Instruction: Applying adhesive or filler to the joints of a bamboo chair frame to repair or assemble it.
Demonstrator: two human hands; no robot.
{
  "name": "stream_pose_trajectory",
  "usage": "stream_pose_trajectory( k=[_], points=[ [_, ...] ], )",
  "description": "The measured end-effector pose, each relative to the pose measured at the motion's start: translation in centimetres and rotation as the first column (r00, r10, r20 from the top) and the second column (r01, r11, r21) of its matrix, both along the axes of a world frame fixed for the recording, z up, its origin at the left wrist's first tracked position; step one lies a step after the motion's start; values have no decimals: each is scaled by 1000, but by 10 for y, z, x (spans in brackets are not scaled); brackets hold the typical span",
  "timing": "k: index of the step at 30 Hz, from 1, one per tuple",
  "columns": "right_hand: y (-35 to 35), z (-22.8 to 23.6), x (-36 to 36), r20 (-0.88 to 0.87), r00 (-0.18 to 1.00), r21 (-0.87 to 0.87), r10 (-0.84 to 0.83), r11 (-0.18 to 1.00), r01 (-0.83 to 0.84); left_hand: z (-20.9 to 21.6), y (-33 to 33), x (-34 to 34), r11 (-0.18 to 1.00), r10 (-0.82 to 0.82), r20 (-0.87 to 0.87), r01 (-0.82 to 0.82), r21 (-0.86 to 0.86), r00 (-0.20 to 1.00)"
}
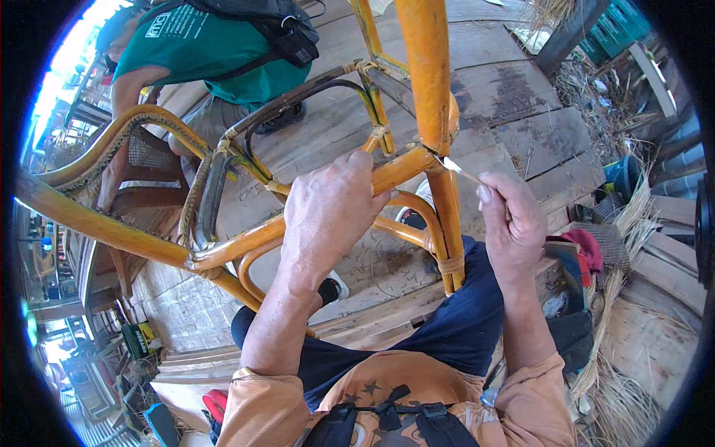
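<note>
A rattan chair frame [231,248] of glossy yellow-orange poles lies tilted across my lap, its joints bound with cane strips. My left hand [331,205] is wrapped over the front pole, left of the joint where a thick upright pole [423,74] meets it. In my right hand [510,216], thumb and fingers pinch a thin stick [465,173] with a white tip. That tip is at the joint, touching it or very close. What the tip is made of is too small to tell.
Another person in a green shirt [246,56] bends over a brown woven chair [153,160] at the upper left. Loose fibre strands [607,328] hang at my right beside a dark bin [570,328]. Wooden boards [477,67] form the floor.
</note>
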State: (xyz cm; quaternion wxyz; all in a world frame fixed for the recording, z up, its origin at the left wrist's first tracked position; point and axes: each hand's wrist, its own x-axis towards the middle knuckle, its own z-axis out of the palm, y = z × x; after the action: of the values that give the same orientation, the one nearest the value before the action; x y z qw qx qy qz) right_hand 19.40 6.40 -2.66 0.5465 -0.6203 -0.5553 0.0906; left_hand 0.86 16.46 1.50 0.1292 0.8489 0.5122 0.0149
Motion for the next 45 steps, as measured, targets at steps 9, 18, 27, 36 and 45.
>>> stream_pose_trajectory(
  k=[9,18,27,36,45],
  points=[
    [24,-17,1,116,993,-5,21,1000,-20,-7,2,-2,997,-60,57,57,60,997],
    [20,-26,2,398,915,50,-69,997,54,-1,0,1,997,-55,71,51,56,996],
    [27,-8,-1,348,938,24,-16,1000,8,-2,-1,0,998,-50,61,48,28,997],
    [22,9,-1,441,896,-153,57,988,12,-1,1,2,998,-50,55,49,26,997],
    [29,13,-3,335,942,-207,25,977,48,-8,1,-4,996,-54,70,49,71,996]
  ],
)
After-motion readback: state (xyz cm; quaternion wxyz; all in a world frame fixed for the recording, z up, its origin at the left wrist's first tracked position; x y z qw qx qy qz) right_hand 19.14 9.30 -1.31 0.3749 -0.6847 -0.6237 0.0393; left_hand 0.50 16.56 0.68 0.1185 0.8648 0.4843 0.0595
